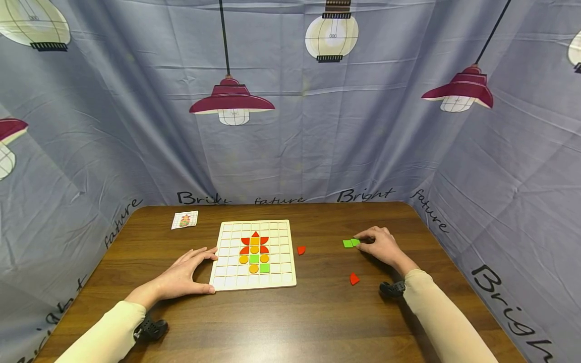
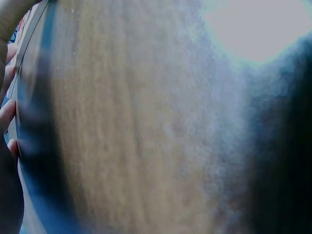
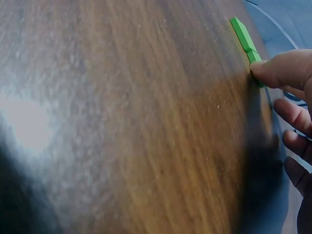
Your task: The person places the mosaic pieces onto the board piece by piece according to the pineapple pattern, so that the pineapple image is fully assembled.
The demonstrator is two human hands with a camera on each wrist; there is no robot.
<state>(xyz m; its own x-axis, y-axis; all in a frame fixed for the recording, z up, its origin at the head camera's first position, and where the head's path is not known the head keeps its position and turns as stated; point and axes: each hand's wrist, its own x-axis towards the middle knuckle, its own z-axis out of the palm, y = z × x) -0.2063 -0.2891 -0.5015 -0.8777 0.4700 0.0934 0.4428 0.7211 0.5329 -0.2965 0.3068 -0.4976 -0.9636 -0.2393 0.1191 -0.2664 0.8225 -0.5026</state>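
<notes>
My left hand point(image 1: 183, 277) rests at the left edge of a white gridded board point(image 1: 282, 275), thumb and fingers spread along that edge. On the board lies a pattern of red, orange and green tiles: a red triangle point(image 1: 255, 234) at the top, red petal shapes, orange circles, and green squares point(image 1: 265, 268) low down. To the right, my right hand point(image 1: 381, 246) pinches a green square tile point(image 3: 254, 57) at the tabletop. A second green square tile point(image 1: 347, 243) lies against it. The left wrist view shows mostly table, with the fingertips point(image 2: 9, 114) at its left border.
One red quarter-round tile point(image 1: 301, 250) lies just right of the board; another red tile point(image 1: 354, 279) is nearer me, below the right hand. A small pattern card point(image 1: 184, 220) lies at the back left. Printed curtains point(image 1: 290, 151) surround the wooden table point(image 1: 317, 322).
</notes>
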